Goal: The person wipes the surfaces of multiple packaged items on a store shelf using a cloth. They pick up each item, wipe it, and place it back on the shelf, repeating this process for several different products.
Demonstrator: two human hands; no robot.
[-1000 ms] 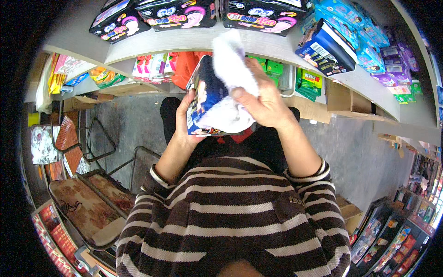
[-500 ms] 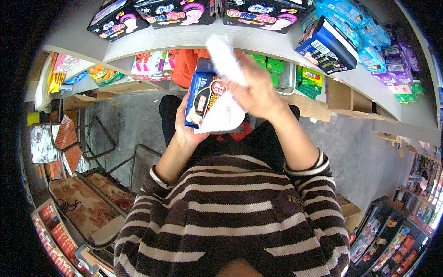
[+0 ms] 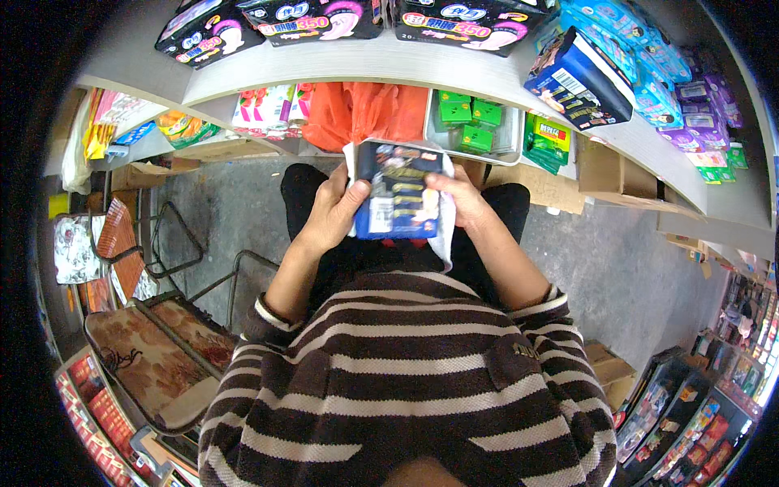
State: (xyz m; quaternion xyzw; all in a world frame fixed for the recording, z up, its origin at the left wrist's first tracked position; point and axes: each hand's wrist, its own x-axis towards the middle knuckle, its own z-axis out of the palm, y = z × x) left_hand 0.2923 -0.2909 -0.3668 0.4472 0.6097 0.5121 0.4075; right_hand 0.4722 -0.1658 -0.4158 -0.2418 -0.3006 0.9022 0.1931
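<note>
The left hand [image 3: 334, 209] is gripping the dark blue pack [image 3: 402, 199] at its left side, the thumb pressing on the upturned face and the fingers curling underneath, mostly out of sight. The right hand [image 3: 466, 201] is clasping the opposite side, its thumb pressing near the upper right corner. A white cloth [image 3: 444, 231] is running behind the pack, hanging past the lower right corner and showing again along the left edge; how the hidden fingers are holding it, I cannot tell. The pack is resting between both hands above the lap, its face slightly blurred. To the left, a chair [image 3: 154, 365] is standing well apart from the hands. Just beyond the pack, a red plastic bag [image 3: 369, 109] is filling part of the lower shelf, and beside it a white tray [image 3: 520, 134] is holding small green boxes [image 3: 476, 139]. Above, the upper shelf [image 3: 357, 65] is jutting out and hiding part of the lower one; it is carrying black packs [image 3: 462, 28] and light blue packs [image 3: 621, 49].
</note>
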